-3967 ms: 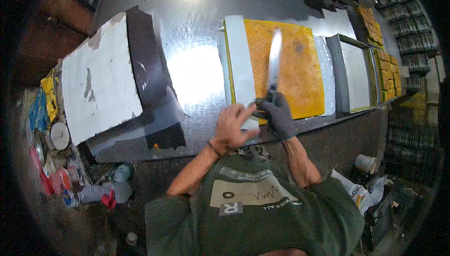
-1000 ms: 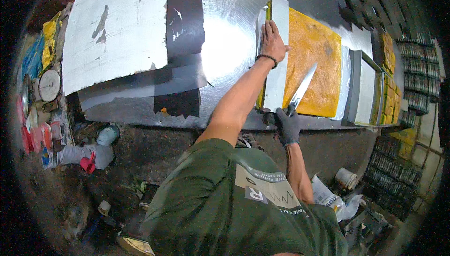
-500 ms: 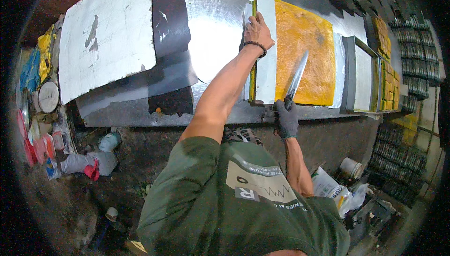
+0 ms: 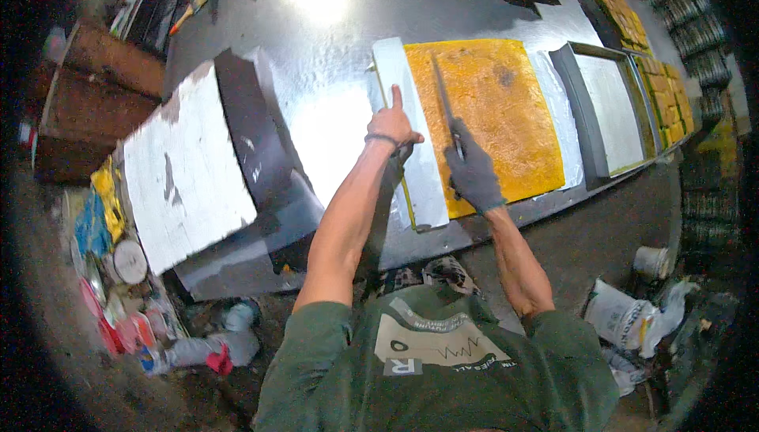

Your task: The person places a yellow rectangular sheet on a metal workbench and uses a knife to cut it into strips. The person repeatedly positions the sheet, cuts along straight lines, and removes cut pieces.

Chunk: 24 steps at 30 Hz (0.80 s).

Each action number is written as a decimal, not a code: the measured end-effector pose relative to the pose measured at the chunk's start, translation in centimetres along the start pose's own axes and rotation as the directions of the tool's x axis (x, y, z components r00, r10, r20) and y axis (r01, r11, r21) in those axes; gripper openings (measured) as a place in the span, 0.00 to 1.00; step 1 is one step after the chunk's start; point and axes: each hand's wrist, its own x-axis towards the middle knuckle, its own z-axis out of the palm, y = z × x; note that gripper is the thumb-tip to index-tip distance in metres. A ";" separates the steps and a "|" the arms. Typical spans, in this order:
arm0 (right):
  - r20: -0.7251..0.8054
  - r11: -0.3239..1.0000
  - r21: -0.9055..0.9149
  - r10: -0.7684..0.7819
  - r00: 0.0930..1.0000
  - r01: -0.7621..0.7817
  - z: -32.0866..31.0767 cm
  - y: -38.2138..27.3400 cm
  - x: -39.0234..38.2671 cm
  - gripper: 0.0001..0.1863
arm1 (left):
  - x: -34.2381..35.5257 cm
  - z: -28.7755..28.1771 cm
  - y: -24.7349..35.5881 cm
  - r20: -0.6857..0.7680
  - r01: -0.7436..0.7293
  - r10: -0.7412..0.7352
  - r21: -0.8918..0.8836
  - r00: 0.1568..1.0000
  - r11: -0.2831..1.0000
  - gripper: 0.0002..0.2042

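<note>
My bare left hand [image 4: 391, 124] rests on a long white strip [image 4: 423, 179], index finger stretched along it and thumb out to the side; its other fingers are partly hidden. The strip lies over the left edge of a flat orange-yellow slab [image 4: 514, 132], which shows a yellow-green side. My right hand [image 4: 470, 163], in a dark grey glove, is closed on the handle of a long knife [image 4: 441, 84], whose blade points away from me along the strip's right edge, over the slab. A pale sheet [image 4: 557, 92] shows beyond the slab's right side.
A steel counter [image 4: 364, 5] carries worn white board [image 4: 174, 171] on dark sheets at left, a brush [image 4: 190, 11] at back left, and a metal tray [image 4: 569, 116] and cut yellow blocks [image 4: 668, 100] at right. Wooden boxes [image 4: 95, 92], a white sack [image 4: 613, 313] and a bucket [image 4: 650, 262] stand around.
My right hand has moved up onto the slab with the knife, its blade now beside the strip. My left hand's index finger is now extended along the strip. The view has shifted.
</note>
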 end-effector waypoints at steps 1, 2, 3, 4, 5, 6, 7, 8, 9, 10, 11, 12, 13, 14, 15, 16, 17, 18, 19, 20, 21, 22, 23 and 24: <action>-0.025 0.996 -0.054 -0.076 0.997 0.074 0.9 0.2 1.7 0.31 | 0.0 0.0 0.0 0.003 -0.008 0.007 0.014 1.000 1.000 0.68; -0.050 0.983 -0.112 -0.151 0.987 0.144 1.7 0.6 3.4 0.31 | 0.1 0.0 0.0 0.005 -0.005 0.005 0.034 1.000 0.999 0.67; -0.070 0.968 -0.181 -0.186 0.980 0.171 2.9 1.1 5.0 0.31 | 0.2 0.0 -0.1 0.000 -0.007 0.007 0.053 1.000 0.999 0.67; -0.084 0.948 -0.251 -0.221 0.972 0.194 3.9 1.6 6.4 0.31 | 0.3 0.1 -0.1 -0.019 -0.006 0.007 0.040 1.000 0.999 0.65; -0.058 0.937 -0.266 -0.249 0.967 0.226 4.7 1.9 7.6 0.31 | 0.5 0.2 -0.2 -0.020 -0.008 0.009 0.049 1.000 0.999 0.65; -0.030 0.924 -0.283 -0.278 0.960 0.258 5.3 2.0 8.7 0.30 | 0.7 0.1 -0.3 -0.019 -0.012 0.013 0.051 1.000 0.999 0.64; 0.010 0.906 -0.322 -0.287 0.958 0.274 5.7 2.0 9.7 0.30 | 0.7 0.2 -0.3 -0.031 -0.013 0.014 0.053 0.999 0.999 0.63; 0.020 0.936 -0.270 -0.230 0.973 0.226 5.9 1.7 10.6 0.30 | 0.7 0.2 -0.4 -0.059 -0.035 0.038 0.052 0.998 0.998 0.63; 0.045 0.941 -0.265 -0.205 0.978 0.210 6.0 1.3 11.3 0.31 | 0.7 0.2 -0.5 -0.046 -0.039 0.042 0.055 0.998 0.998 0.63; 0.058 0.969 -0.210 -0.123 0.991 0.133 5.8 0.8 11.8 0.31 | 0.7 0.1 -0.5 -0.034 -0.042 0.043 0.055 0.998 0.998 0.63; 0.065 0.985 -0.151 -0.079 0.995 0.088 5.7 0.2 12.2 0.32 | 0.6 0.0 -0.5 -0.031 -0.049 0.050 0.051 0.998 0.998 0.64; 0.087 0.989 -0.141 -0.030 0.996 0.042 5.4 -0.4 12.4 0.32 | 0.5 0.0 -0.5 -0.033 -0.059 0.061 0.050 0.998 0.997 0.65; 0.096 0.992 -0.125 -0.019 0.995 0.031 5.2 -1.0 12.6 0.32 | 0.4 -0.1 -0.4 -0.028 -0.063 0.064 0.038 0.998 0.997 0.65; 0.089 0.995 -0.094 -0.034 0.995 0.042 5.0 -1.4 12.7 0.32 | 0.3 -0.2 -0.4 -0.029 -0.070 0.071 0.028 0.997 0.997 0.66; 0.095 0.991 -0.126 -0.027 0.995 0.039 4.8 -1.8 12.7 0.31 | 0.2 -0.3 -0.3 -0.030 -0.077 0.078 0.017 0.997 0.997 0.67; 0.084 0.988 -0.142 -0.045 0.995 0.057 4.7 -2.0 12.7 0.29 | 0.2 -0.4 -0.2 -0.030 -0.083 0.084 0.019 0.996 0.996 0.67; 0.067 0.985 -0.152 -0.068 0.995 0.078 4.6 -2.2 12.7 0.27 | 0.2 -0.5 -0.1 -0.030 -0.089 0.090 0.021 0.995 0.996 0.68; 0.093 0.986 -0.156 -0.038 0.995 0.052 4.6 -2.3 12.8 0.26 | 0.1 -0.6 -0.1 -0.029 -0.096 0.097 0.022 0.995 0.995 0.68; 0.112 0.987 -0.156 -0.012 0.994 0.030 4.5 -2.4 12.8 0.25 | 0.1 -0.7 -0.1 -0.019 -0.110 0.110 0.002 0.994 0.994 0.68; 0.134 0.985 -0.170 0.029 0.990 -0.006 4.6 -2.5 13.1 0.24 | 0.1 -0.8 -0.1 -0.011 -0.123 0.123 -0.018 0.992 0.992 0.68; 0.131 0.986 -0.164 0.009 0.991 0.013 4.5 -2.5 13.2 0.24 | 0.1 -0.8 -0.2 -0.009 -0.136 0.135 -0.036 0.991 0.990 0.68; 0.133 0.985 -0.173 0.005 0.991 0.018 4.5 -2.6 13.4 0.23 | 0.1 -0.8 -0.2 -0.016 -0.144 0.144 -0.037 0.989 0.989 0.68; 0.155 0.981 -0.192 0.021 0.988 0.010 4.4 -2.7 13.5 0.22 | 0.1 -0.8 -0.2 -0.026 -0.152 0.151 -0.036 0.988 0.988 0.68; 0.151 0.984 -0.178 0.004 0.989 0.023 4.3 -2.8 13.6 0.25 | 0.1 -0.7 -0.3 -0.035 -0.160 0.158 -0.034 0.987 0.987 0.68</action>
